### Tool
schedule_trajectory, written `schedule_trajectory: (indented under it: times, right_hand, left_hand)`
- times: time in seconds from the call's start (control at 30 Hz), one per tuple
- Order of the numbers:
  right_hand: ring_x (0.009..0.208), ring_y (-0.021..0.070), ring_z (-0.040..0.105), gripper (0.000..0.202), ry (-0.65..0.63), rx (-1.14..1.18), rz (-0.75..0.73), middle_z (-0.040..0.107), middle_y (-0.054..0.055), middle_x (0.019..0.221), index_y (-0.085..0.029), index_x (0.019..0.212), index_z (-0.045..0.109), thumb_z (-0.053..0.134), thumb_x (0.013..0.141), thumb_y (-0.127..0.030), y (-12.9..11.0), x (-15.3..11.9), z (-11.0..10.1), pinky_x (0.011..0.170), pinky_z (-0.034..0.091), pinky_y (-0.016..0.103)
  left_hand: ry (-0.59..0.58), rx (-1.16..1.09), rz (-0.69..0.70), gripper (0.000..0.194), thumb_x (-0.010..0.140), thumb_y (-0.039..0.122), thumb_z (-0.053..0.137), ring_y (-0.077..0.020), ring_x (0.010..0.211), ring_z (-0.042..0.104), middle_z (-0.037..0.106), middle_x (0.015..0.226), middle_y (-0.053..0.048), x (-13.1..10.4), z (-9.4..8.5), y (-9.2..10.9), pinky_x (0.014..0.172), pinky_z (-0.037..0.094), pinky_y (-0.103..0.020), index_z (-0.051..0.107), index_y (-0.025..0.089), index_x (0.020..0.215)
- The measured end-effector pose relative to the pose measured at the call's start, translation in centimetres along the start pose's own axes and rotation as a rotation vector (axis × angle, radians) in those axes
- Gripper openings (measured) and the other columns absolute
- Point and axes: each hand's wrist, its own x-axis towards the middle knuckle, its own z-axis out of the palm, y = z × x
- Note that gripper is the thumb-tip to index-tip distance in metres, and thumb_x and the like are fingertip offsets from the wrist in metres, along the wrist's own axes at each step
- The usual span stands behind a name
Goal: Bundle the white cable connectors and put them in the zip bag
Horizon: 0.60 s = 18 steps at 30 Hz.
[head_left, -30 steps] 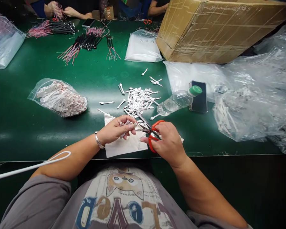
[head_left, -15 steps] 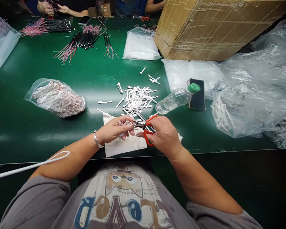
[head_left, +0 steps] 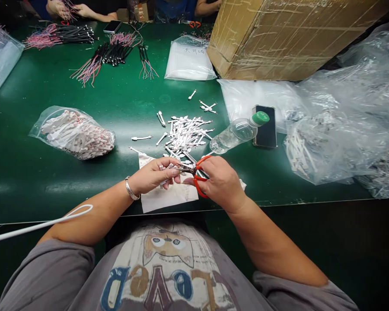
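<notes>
My right hand (head_left: pixel 222 181) grips red-handled scissors (head_left: pixel 199 181), fingers wrapped round the handles. The blades point left and reach the fingertips of my left hand (head_left: pixel 154 175), which is closed on a few short white cables with connectors (head_left: pixel 165 181). Exactly where the blades touch is too small to tell. Beneath both hands lies a white cloth or paper sheet (head_left: pixel 168 201) at the table's front edge. Just beyond my hands is a loose pile of similar white cables (head_left: pixel 186 134), with several strays around it.
A clear bag of white cables (head_left: pixel 79 134) lies left. On the right are a water bottle (head_left: pixel 235 136), a phone (head_left: pixel 266 127), plastic bags (head_left: pixel 337 134) and a big carton (head_left: pixel 288 39). Black-and-pink wire bundles (head_left: pixel 116 52) lie farther back, near another person's hands (head_left: pixel 65 9).
The whole view has shifted slightly, moving the scene a little left. My hands, the scissors and the white cables keep nearly the same arrangement.
</notes>
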Motion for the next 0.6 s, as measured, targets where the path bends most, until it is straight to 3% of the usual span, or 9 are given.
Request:
schedule_trajectory:
  times: [0.6]
  right_hand:
    - [0.062,0.0164,0.046,0.037,0.038,-0.056,0.003,0.053,0.004,0.063,-0.019,0.066,0.053,0.058,0.076,-0.054,-0.14,0.05,0.11,0.058,0.035,0.027]
  left_hand:
    - [-0.004,-0.028,-0.015,0.028,0.078,0.036,0.059,-0.0034,0.048,0.048,0.061,0.068,0.001,0.1,0.05,-0.13,0.045,0.038,-0.015,0.054,0.016,0.098]
